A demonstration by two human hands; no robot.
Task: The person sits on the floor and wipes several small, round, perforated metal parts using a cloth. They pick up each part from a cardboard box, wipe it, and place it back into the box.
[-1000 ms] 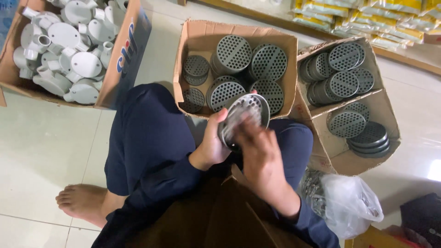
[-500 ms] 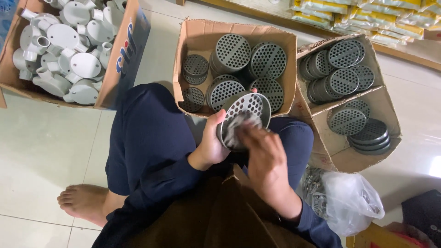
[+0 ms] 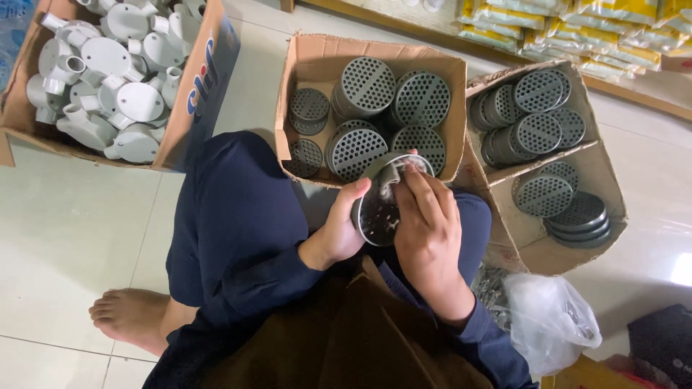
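My left hand (image 3: 340, 232) grips the rim of a round grey perforated disc (image 3: 380, 210), held tilted above my lap. My right hand (image 3: 428, 230) lies over the disc's right side, its fingers pressing a small crumpled pale scrap (image 3: 398, 174) against the disc's upper edge. Just beyond the disc stands an open cardboard box (image 3: 308, 57) filled with several similar perforated grey discs stacked on edge. I sit on the floor in dark blue trousers, with one bare foot (image 3: 131, 315) at the lower left.
A second cardboard box (image 3: 602, 171) at the right holds more perforated discs and dark round lids. A box at the upper left (image 3: 210, 79) holds grey plastic round fittings. A clear plastic bag (image 3: 548, 317) lies at my right. Yellow packets (image 3: 620, 21) line the far wall.
The disc has tipped more edge-on and dropped slightly toward my lap. My right hand has moved up over the disc's face, fingers now at its upper rim.
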